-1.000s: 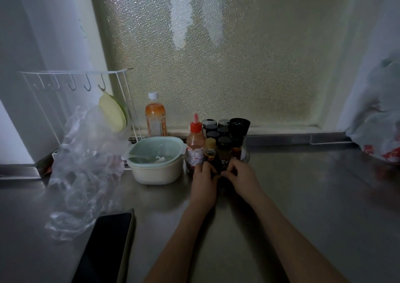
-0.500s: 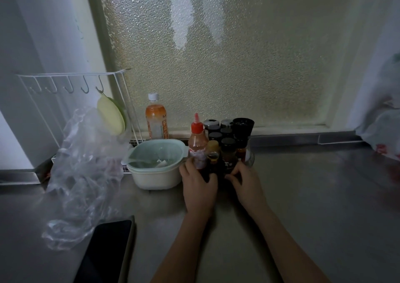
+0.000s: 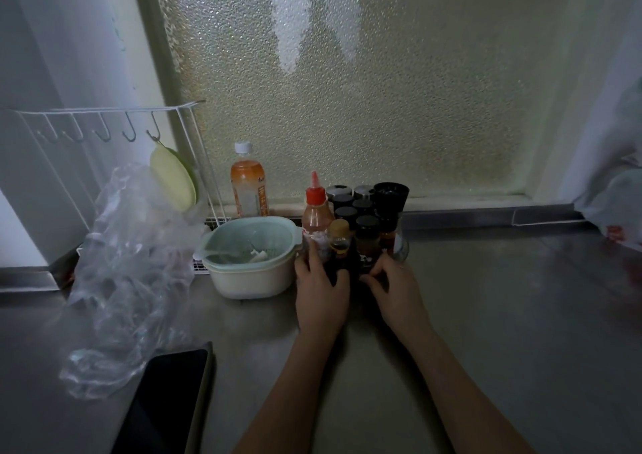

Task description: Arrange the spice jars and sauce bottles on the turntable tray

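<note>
Both hands are covering the near edge of the turntable tray, hiding it. The left hand (image 3: 321, 295) fingers (image 3: 314, 257) are wrapping the red-capped sauce bottle (image 3: 315, 215). The right hand (image 3: 396, 295) fingers are curling at a dark spice jar (image 3: 366, 241); whether they are gripping it is unclear.

Bare forearms, no sleeves visible; hands (image 3: 321, 295) ungloved, fingers short-nailed.
</note>
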{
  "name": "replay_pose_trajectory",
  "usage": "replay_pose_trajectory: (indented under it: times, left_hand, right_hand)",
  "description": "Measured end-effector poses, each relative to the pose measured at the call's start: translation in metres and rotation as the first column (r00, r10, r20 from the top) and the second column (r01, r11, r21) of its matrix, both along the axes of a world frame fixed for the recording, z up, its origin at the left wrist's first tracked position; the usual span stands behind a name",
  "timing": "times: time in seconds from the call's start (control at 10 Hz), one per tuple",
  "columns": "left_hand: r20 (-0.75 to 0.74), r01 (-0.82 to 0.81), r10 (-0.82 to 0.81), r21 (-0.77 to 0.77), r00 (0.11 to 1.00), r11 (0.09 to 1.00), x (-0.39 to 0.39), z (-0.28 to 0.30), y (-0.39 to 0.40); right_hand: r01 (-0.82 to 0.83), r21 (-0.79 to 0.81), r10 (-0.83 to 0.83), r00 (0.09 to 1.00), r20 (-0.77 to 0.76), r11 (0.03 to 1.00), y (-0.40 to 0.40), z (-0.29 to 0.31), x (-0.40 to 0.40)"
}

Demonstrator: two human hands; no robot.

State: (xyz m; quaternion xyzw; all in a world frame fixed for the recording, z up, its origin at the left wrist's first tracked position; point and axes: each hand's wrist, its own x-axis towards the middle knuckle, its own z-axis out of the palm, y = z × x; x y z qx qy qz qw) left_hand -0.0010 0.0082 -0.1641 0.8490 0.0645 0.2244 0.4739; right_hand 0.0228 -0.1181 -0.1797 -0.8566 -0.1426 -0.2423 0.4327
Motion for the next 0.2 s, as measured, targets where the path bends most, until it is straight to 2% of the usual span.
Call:
replay_pose_trajectory:
  times: [0.1,0.2]
  left_hand:
    - [0.314,-0.111,0.114,-0.028,0.943,0.993,-0.020,0.029,-0.009]
    - [0.567,0.034,0.114,-0.244,0.816,0.969,-0.059,0.085,-0.007]
  right_hand:
    - [0.037,0.124,-0.041,0.998,0.036,0.992,-0.001,0.018,-0.010]
    - [0.020,0.444,-0.144,0.958,0.247,0.896,-0.016,0.076,-0.039]
